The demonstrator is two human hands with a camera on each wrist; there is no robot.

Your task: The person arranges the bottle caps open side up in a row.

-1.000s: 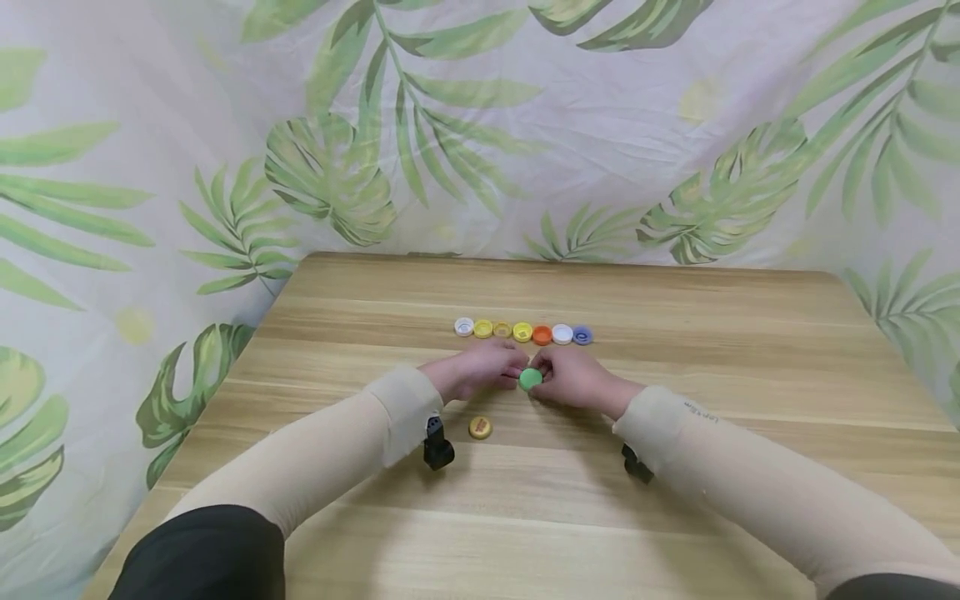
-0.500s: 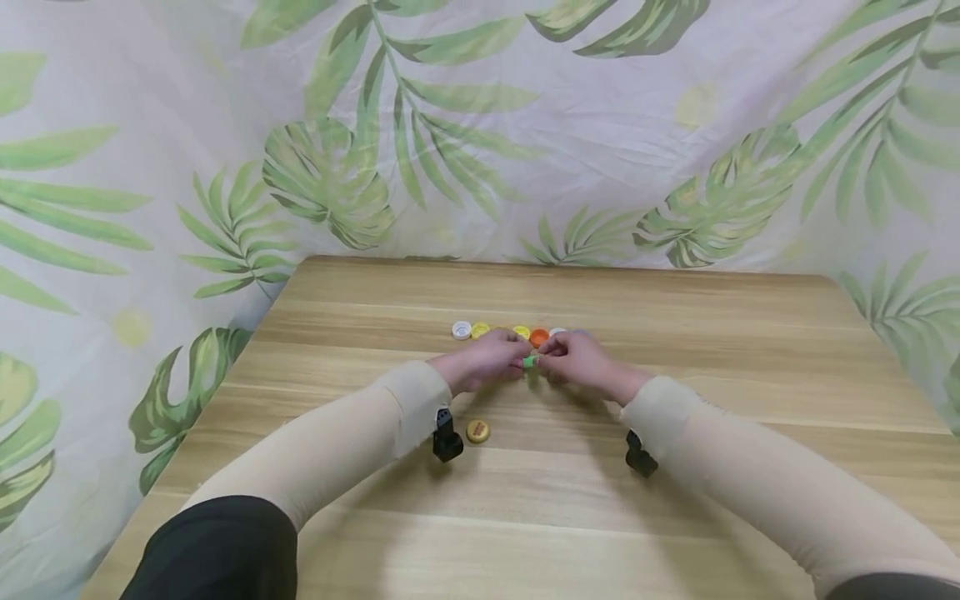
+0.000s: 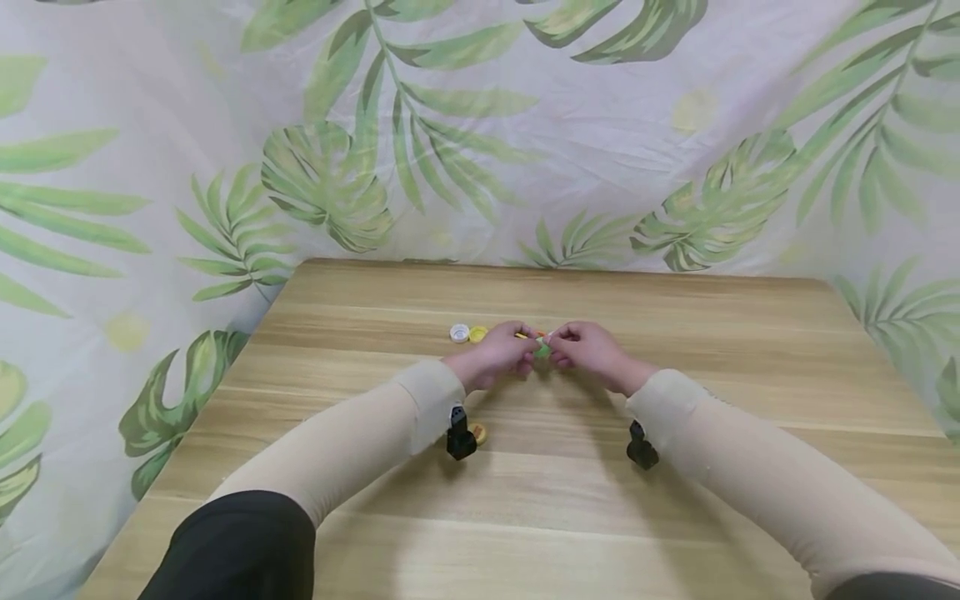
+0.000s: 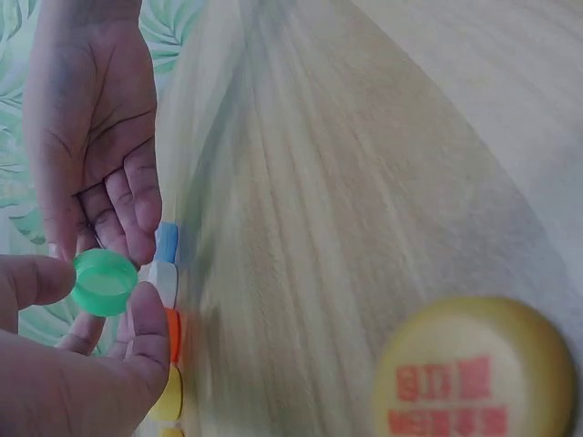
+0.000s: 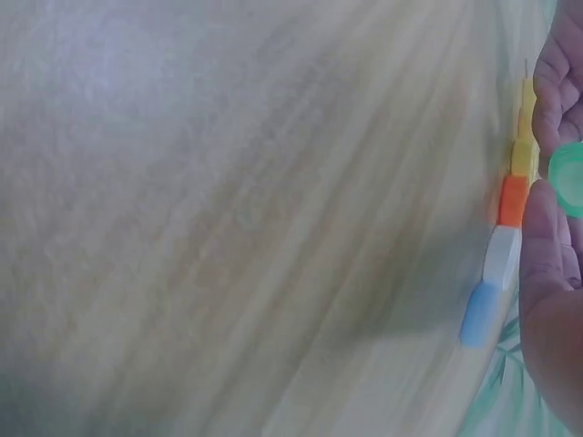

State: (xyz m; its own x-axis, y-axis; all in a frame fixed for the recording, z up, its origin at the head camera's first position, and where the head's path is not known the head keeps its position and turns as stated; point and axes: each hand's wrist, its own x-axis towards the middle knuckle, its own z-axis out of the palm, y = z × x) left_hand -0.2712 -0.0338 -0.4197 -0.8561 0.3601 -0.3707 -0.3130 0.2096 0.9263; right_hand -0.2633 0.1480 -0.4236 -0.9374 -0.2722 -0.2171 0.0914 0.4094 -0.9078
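Note:
Both hands meet at a green bottle cap, raised above the table, its hollow side showing in the left wrist view. My left hand pinches it between thumb and fingers. From the other side, my right hand has its fingertips on the cap's edge. Behind the hands runs a row of bottle caps. In the head view its white cap and yellow cap show at the left end, the rest mostly hidden. The right wrist view shows an orange cap, another white one and a blue cap.
A gold-yellow cap with red print lies on the wooden table, nearer the body and partly behind the left wrist camera in the head view. A leaf-patterned cloth hangs behind the table.
Both hands have moved forward with the green cap, from in front of the row up to it. The cap has tilted, and the hands now cover more of the row.

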